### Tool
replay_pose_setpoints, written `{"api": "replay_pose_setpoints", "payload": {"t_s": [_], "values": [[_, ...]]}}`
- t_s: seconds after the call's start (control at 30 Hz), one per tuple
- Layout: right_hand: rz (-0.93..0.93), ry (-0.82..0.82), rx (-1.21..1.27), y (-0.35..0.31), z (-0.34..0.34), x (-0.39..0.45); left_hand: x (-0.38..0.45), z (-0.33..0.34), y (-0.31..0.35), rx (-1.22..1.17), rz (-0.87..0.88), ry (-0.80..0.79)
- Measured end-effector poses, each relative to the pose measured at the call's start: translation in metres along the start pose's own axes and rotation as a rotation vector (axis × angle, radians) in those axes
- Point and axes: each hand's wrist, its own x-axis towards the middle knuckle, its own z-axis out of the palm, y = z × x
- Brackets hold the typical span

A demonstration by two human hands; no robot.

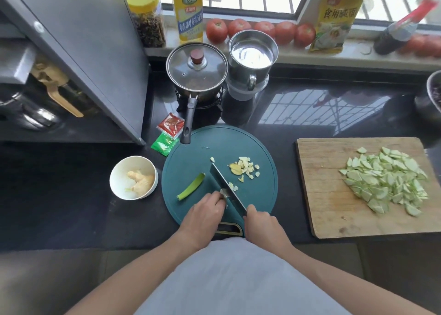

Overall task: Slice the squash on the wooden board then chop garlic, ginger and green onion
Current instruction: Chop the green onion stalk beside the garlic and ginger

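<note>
On the round teal cutting board [191, 152] my right hand [259, 221] grips a dark knife [225, 183] with its blade down on the board. My left hand [204, 211] pinches a small pale piece, garlic by its look [223, 192], against the blade. Chopped garlic and a ginger slice [245, 168] lie in a pile further back. A piece of green onion [191, 189] lies left of the blade. Sliced squash [386, 183] is heaped on the wooden board [329, 195] at the right. A white bowl [119, 178] on the left holds a ginger root [140, 181].
A lidded saucepan [196, 69] sits on a small stand behind the teal board, its handle [188, 123] reaching over the rim. Beside it stands a steel cup [251, 54]. Seasoning packets [168, 133] lie near the handle. Tomatoes [260, 29], an oil bottle [187, 11] and jars line the windowsill.
</note>
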Motion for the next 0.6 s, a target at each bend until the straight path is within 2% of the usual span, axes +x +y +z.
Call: {"api": "replay_pose_setpoints", "payload": {"t_s": [0.2,0.33,0.6], "values": [[0.0,0.112,0.157,-0.04,-0.012,0.03,0.0,-0.006,0.003,0.04,0.022,-0.033],[-0.009,0.139,0.144,-0.025,-0.017,0.018,-0.006,-0.002,-0.001,0.044,0.044,0.001],[-0.088,0.035,0.027,0.002,-0.012,-0.008,-0.006,-0.003,-0.001,-0.004,0.028,0.038]]}}
